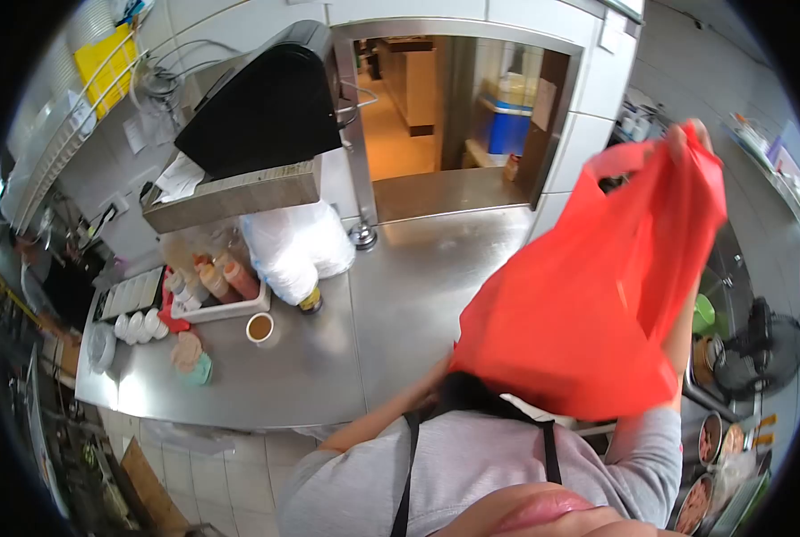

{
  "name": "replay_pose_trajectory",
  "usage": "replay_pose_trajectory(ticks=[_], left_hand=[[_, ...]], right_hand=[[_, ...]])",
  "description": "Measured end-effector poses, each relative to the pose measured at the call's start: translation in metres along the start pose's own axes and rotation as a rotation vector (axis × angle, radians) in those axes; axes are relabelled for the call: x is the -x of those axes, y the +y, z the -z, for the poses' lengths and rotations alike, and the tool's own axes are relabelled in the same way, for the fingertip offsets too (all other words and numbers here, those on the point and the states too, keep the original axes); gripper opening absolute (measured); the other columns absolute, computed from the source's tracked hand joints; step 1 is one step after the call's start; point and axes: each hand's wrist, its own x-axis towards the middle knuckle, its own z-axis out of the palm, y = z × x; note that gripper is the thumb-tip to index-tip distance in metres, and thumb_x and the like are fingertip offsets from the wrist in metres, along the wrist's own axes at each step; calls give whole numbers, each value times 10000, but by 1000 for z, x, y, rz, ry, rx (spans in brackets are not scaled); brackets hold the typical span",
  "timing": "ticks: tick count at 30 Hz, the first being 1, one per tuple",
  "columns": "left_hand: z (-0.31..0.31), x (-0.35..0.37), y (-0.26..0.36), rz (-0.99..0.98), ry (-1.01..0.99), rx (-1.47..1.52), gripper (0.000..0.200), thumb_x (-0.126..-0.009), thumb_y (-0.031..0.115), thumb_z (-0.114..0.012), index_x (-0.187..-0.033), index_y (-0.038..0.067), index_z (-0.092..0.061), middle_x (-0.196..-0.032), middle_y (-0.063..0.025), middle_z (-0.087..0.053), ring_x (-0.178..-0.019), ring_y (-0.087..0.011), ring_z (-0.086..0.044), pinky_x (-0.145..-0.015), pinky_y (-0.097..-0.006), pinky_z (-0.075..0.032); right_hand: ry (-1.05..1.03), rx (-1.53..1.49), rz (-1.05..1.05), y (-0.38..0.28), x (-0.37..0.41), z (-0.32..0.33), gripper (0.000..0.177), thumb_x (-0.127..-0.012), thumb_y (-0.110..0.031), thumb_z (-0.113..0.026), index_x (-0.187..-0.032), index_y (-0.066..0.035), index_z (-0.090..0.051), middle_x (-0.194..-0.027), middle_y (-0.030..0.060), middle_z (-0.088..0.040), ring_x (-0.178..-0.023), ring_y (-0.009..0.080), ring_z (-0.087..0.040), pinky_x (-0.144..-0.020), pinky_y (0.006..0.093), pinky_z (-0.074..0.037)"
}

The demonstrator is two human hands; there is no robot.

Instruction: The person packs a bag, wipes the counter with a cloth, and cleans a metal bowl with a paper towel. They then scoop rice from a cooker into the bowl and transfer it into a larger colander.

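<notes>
At two o'clock, our right hand (691,140) grips the red bag (565,309); we cannot tell our hidden left hand's state.

One red carrier bag (561,322) is counted at the right grip (689,139). Well to the left of that grip, on one metal surface (427,286), one cup (259,328) of brown liquid, one dark jar (310,301) and one white tray (223,311) can be counted. At least four bottles (241,280) are seen in the tray, the full number being hidden by overlap. Farther left, three small white containers (138,328) are lined up. Below and to the right of the right grip, one fan (762,356), one green bowl (704,311) and at least three round food containers (695,503) are found.
</notes>
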Motion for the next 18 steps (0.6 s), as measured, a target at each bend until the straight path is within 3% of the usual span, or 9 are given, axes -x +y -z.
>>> replay_pose_trajectory(ticks=[5, 8, 11, 13, 16, 18], left_hand=[[-30, -38, 46, -231, 38, 88, 492, -953, 365, -360, -1330, 49, -356, -1323, -105, -440, -1202, -263, -437, -975, -418, -391], [-65, -47, 85, -323, 14, 27, 568, -926, 454, -361, -1355, 87, -303, -1342, -142, -398, -1190, -301, -448, -961, -474, -408], [-37, -87, 121, -423, 143, 20, 529, -940, 427, -332, -1335, 75, -330, -1328, -149, -410, -1161, -296, -476, -958, -455, -419], [-31, -111, 146, -535, 219, 20, 510, -946, 406, -322, -1311, 52, -352, -1313, -149, -423, -1156, -293, -478, -969, -451, -410], [-24, -140, 162, -674, 371, 57, 480, -952, 362, -316, -1276, 14, -377, -1283, -155, -446, -1146, -287, -483, -984, -444, -395], [-20, -155, 172, -763, 448, 112, 454, -943, 317, -339, -1244, -18, -394, -1243, -169, -470, -1132, -281, -489, -992, -433, -385]], right_hand=[[-225, -252, -21, 70, -68, -51, 309, -731, -215, -756, -784, -82, -482, -685, 15, -558, -586, 84, -521, -560, 206, -419], [-297, -352, 19, 95, -86, -80, 279, -737, -191, -751, -781, -78, -500, -678, 14, -560, -594, 82, -529, -556, 201, -420], [-409, -509, 22, 143, -119, -108, 242, -744, -161, -746, -765, -81, -518, -676, 1, -563, -593, 68, -521, -556, 190, -415], [-457, -438, 30, 171, -137, -126, 216, -767, -197, -722, -794, -88, -537, -717, -19, -564, -618, 61, -517, -565, 199, -422], [-644, -720, -20, 218, -160, -150, 216, -812, -182, -677, -839, -85, -486, -714, 17, -566, -642, 104, -552, -598, 225, -457], [-724, -747, -85, 237, -166, -159, 216, -814, -181, -674, -849, -85, -484, -727, 20, -572, -654, 113, -563, -612, 235, -472]])
